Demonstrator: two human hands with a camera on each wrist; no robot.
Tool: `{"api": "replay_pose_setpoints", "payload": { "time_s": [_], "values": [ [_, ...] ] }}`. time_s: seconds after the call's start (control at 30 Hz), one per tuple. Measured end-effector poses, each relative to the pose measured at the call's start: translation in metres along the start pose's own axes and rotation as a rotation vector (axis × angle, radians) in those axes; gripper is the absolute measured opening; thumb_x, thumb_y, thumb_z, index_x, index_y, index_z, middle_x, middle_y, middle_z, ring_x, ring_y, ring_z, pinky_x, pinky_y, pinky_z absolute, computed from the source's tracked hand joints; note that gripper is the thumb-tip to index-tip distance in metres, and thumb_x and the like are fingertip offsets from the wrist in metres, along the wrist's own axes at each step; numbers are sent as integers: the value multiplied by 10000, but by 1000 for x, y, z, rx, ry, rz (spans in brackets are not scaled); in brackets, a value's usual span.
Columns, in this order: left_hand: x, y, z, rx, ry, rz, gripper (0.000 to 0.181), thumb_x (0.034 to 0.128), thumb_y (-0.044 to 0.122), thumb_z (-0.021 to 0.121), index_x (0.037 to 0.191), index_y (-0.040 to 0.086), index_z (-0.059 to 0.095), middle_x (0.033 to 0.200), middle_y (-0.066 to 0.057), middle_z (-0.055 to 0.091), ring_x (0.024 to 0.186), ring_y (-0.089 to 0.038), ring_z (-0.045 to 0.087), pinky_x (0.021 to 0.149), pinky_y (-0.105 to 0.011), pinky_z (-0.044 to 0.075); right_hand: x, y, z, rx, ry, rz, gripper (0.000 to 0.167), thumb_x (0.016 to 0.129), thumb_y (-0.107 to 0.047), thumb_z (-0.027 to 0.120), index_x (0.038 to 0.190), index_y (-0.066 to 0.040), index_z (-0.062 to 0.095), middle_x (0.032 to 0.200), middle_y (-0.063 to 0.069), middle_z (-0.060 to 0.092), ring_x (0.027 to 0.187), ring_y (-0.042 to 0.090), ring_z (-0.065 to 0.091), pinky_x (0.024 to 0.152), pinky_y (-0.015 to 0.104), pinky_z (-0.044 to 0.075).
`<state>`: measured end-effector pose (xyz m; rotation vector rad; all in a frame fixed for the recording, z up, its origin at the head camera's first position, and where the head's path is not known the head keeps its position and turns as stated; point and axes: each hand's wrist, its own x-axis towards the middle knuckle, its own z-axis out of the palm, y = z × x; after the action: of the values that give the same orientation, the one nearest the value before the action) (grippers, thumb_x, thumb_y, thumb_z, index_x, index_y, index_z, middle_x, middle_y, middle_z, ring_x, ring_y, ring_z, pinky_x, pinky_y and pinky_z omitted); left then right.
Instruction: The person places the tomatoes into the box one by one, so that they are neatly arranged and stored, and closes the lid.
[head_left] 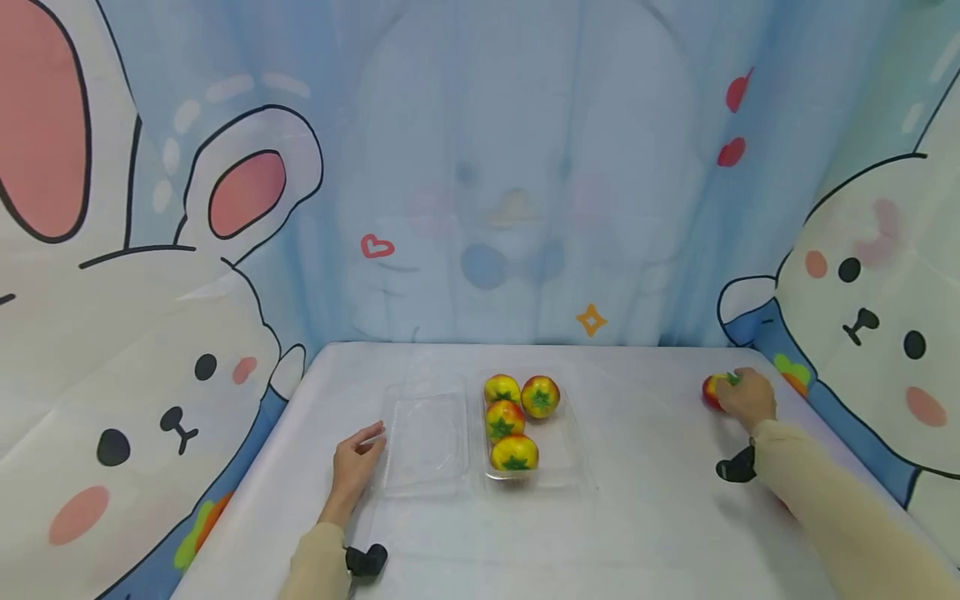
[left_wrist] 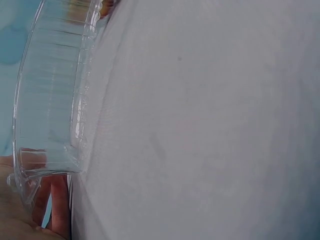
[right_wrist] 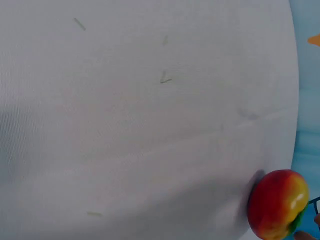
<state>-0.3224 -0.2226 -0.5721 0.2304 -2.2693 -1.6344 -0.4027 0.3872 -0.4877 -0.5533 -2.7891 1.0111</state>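
At the right side of the table, my right hand [head_left: 752, 398] holds a red-and-yellow persimmon [head_left: 711, 392] with a green calyx. In the right wrist view the same persimmon [right_wrist: 275, 205] touches the cloth, and only fingertips show at the frame's edge. My left hand [head_left: 354, 471] rests at the left edge of a clear plastic box lid [head_left: 426, 446], fingers fairly straight. The left wrist view shows its fingers [left_wrist: 60, 205] against the lid's corner, partly seen through the plastic. Beside the lid lies the clear box base [head_left: 553, 458], with several persimmons [head_left: 514, 452] inside, mostly along its left side.
A white cloth covers the table [head_left: 645, 500]. A sliver of something red [head_left: 783, 505] shows beside the right sleeve, mostly hidden. Behind the table hangs a blue curtain [head_left: 525, 317] with cartoon prints. A black wrist strap piece [head_left: 737, 467] sits under the right wrist.
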Motion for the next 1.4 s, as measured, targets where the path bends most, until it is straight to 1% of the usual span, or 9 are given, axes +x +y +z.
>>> {"api": "replay_pose_setpoints", "payload": {
  "time_s": [0.13, 0.2, 0.33, 0.47, 0.7, 0.87, 1.03, 1.23, 1.4],
  "values": [
    [-1, -1, 1, 1, 12, -6, 306, 905, 74, 677, 1207, 36, 700, 1180, -123, 700, 908, -163, 645, 734, -153, 468, 2, 4, 10, 9, 8, 5, 624, 963, -197, 432, 1407, 205, 255, 1369, 453, 309, 1221, 573, 338, 1038, 648, 325],
    [-2, -2, 2, -1, 2, -11, 307, 906, 68, 675, 1210, 35, 698, 1182, -127, 699, 910, -169, 642, 736, -154, 468, 2, 8, 12, 28, 9, 43, 629, 973, -198, 425, 1430, 188, 231, 1392, 452, 286, 1230, 582, 328, 1021, 660, 337],
    [-4, -2, 4, 11, -11, -15, 307, 910, 72, 672, 1213, 37, 697, 1181, -124, 700, 920, -176, 644, 736, -161, 476, 2, 14, 12, 60, 52, 92, 603, 994, -191, 374, 1454, 164, 213, 1407, 455, 250, 1237, 602, 307, 1000, 673, 353],
    [-4, -1, 4, 13, -4, -14, 305, 911, 77, 673, 1212, 41, 699, 1180, -121, 701, 921, -175, 643, 738, -163, 478, 3, 15, 9, 53, 88, 96, 569, 1013, -197, 325, 1451, 157, 236, 1372, 460, 233, 1226, 599, 287, 992, 667, 361],
    [0, -2, 3, 0, 0, -2, 307, 910, 68, 675, 1215, 32, 694, 1184, -131, 697, 911, -166, 640, 735, -155, 472, 6, 14, 1, 22, 55, 109, 529, 1010, -176, 348, 1403, 175, 307, 1310, 462, 233, 1185, 589, 266, 958, 638, 375],
    [1, -2, 4, 2, -5, -8, 308, 910, 72, 674, 1215, 31, 694, 1187, -129, 696, 916, -165, 639, 736, -160, 472, 9, 18, 1, 39, 43, 159, 508, 981, -149, 386, 1381, 163, 355, 1352, 461, 182, 1219, 569, 236, 979, 639, 368],
    [1, -2, 3, 3, 1, -10, 307, 907, 71, 674, 1211, 29, 696, 1182, -129, 698, 912, -168, 640, 733, -163, 472, 12, 19, 4, 50, 57, 165, 561, 1004, -201, 397, 1442, 132, 284, 1383, 465, 155, 1231, 579, 245, 996, 652, 367],
    [2, -1, 2, -13, 6, -5, 307, 906, 64, 674, 1210, 25, 695, 1181, -133, 698, 904, -157, 638, 730, -155, 472, 13, 14, 7, 95, 37, 170, 673, 1009, -269, 440, 1460, 159, 183, 1418, 449, 210, 1267, 572, 283, 1052, 631, 324],
    [2, -2, 3, -10, 6, -10, 309, 907, 64, 673, 1214, 30, 693, 1187, -131, 696, 929, -187, 641, 738, -156, 472, 14, 12, 11, 112, 29, 155, 693, 1017, -288, 456, 1468, 157, 175, 1465, 415, 250, 1310, 551, 301, 1079, 599, 307]
  ]
}}
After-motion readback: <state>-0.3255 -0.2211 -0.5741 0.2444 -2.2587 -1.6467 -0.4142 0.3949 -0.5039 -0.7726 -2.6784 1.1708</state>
